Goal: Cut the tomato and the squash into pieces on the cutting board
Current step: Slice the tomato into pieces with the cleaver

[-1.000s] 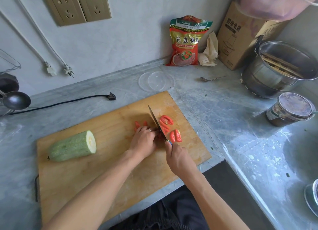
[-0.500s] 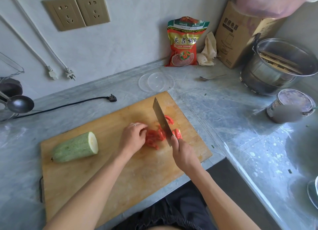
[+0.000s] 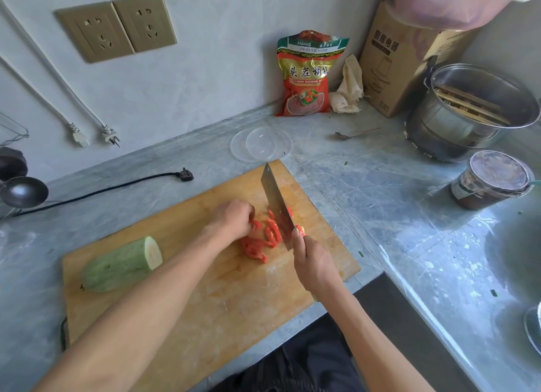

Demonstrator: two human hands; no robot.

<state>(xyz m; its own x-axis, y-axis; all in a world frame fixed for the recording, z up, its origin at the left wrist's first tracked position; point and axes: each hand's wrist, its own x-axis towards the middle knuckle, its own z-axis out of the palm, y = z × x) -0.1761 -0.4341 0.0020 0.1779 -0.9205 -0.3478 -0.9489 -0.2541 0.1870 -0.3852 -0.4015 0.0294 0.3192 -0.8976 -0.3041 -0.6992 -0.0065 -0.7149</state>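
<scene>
Tomato [image 3: 263, 240]: It lies in thin red strips in the middle of the frame, on the right part of the cutting board [image 3: 205, 309].
Squash [image 3: 120, 267]: 1 big green piece lies at the left of the board, well apart from the tomato. Its white cut end faces right. It is not cut into pieces yet.
Left hand [image 3: 231, 220]: Its fingers curl down over the left side of the strips and hold them in place.
Right hand [image 3: 314, 265]: It is wrapped tight around the handle of the knife [image 3: 276, 204]. The wide blade is tilted over the strips, and its tip points to the top of the frame. A few red bits sit on the right side of the blade.
Step now: I think the tomato is being chopped smaller. The squash has to wait.
Next move: The blade should come down on the strips just beside the curled fingers, not on them. After that, the squash needs to come to the middle.
Edges: The tomato is near the right edge of the board, so bits could slide off. The board's lower right corner is close to the front of the counter.
Open room: There is bare board between the squash and the tomato, and more at the bottom. A clear lid [image 3: 260, 144] lies near the board's top corner. A spoon [image 3: 354, 133] and a pot [image 3: 468, 110] are far off at the upper right.
</scene>
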